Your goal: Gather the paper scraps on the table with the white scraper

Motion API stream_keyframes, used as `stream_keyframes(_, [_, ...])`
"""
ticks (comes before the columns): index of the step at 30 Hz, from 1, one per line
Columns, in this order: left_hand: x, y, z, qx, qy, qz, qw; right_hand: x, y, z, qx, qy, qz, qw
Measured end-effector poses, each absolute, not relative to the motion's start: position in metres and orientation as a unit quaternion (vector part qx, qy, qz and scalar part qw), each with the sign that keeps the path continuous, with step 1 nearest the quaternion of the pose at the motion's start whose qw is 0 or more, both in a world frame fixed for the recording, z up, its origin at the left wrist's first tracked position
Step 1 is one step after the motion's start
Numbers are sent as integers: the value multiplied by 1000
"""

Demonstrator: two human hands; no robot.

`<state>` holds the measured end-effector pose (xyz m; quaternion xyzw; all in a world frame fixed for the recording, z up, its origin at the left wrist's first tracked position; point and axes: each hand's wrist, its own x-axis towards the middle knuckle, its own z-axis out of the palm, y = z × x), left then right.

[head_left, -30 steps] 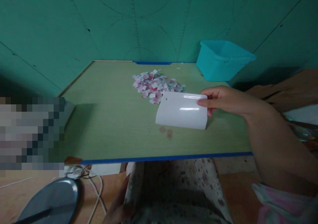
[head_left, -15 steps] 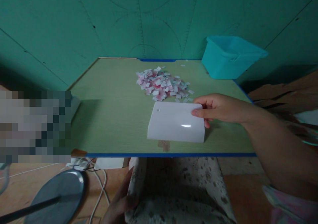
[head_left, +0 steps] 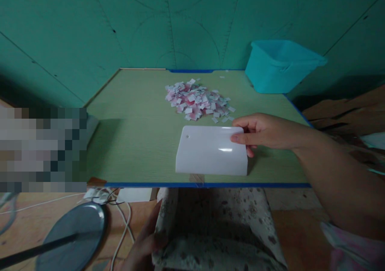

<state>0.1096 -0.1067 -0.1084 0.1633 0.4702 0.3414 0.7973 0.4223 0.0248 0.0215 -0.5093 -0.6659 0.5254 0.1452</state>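
My right hand [head_left: 255,132] is closed on the right end of a white plastic scraper [head_left: 207,154], thumb on top and fingers behind. The scraper is a smooth, curved sheet with a small hole near its upper left corner. It stands tilted at the near part of the table [head_left: 129,150]. Just beyond it lies a pile of small white and pink paper pieces [head_left: 195,98], a few of them scattered apart. Low down, my left hand [head_left: 147,243] grips the left side of a spotted cloth [head_left: 171,219], which sags below the table's front edge; its fingers are partly in shadow.
A turquoise bin [head_left: 273,68] stands at the table's back right corner, against the green wall [head_left: 195,22]. Blue edging [head_left: 144,185] runs along the table front. Below left are a round dark base with a pole [head_left: 78,227] and loose cables [head_left: 123,219]. A pixelated patch covers the far left.
My right hand has drawn the scraper slightly toward me and to the left, away from the paper pile. The left hand keeps its place at the cloth.
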Motion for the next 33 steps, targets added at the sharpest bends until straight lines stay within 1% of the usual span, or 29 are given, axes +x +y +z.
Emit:
stream_keyframes(9, [114, -103, -104, 139, 436, 345, 819, 421, 22, 22, -513, -638, 556, 143])
stream_keyframes(13, [116, -103, -102, 122, 415, 360, 827, 421, 20, 23, -511, -645, 551, 137])
stream_keyframes(20, [113, -101, -111, 190, 474, 345, 788, 422, 19, 26, -495, -664, 550, 104])
stream_keyframes(24, [114, -101, -109, 157, 424, 348, 821, 424, 18, 29, -479, -673, 556, 94])
stream_keyframes(27, [113, -104, -109, 140, 463, 342, 806, 428, 20, 29, -481, -677, 542, 129])
stream_keyframes(30, [112, -105, -111, 149, 493, 352, 782, 434, 24, 27, -489, -668, 521, 209])
stream_keyframes(33, [114, -104, -112, 124, 478, 365, 789, 438, 29, 22, -496, -634, 516, 294])
